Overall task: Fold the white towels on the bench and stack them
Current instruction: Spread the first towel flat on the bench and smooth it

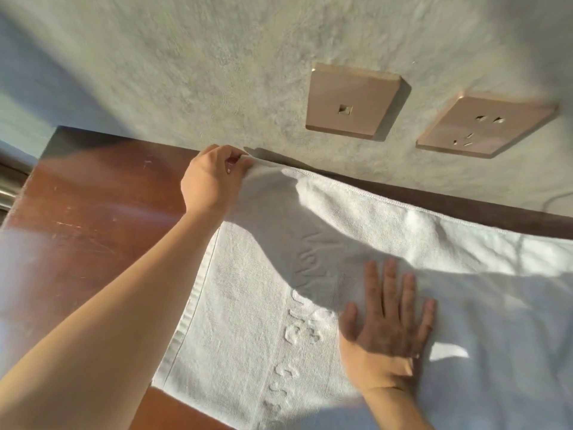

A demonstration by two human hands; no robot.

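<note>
A white towel (248, 305) with raised lettering lies spread over the reddish wooden bench (93, 218), running off the right and bottom of the view. My left hand (210, 178) pinches the towel's far left corner near the wall and lifts it slightly off the bench. My right hand (387, 324) lies flat on the towel's middle, fingers spread, pressing the cloth down. Only this one towel is in view.
A textured grey-green wall (186, 72) rises right behind the bench. Two tan wall plates are mounted on it: a data socket (352, 102) and a power outlet (483, 127). The bench's left edge drops off beside a metal rail (9, 181).
</note>
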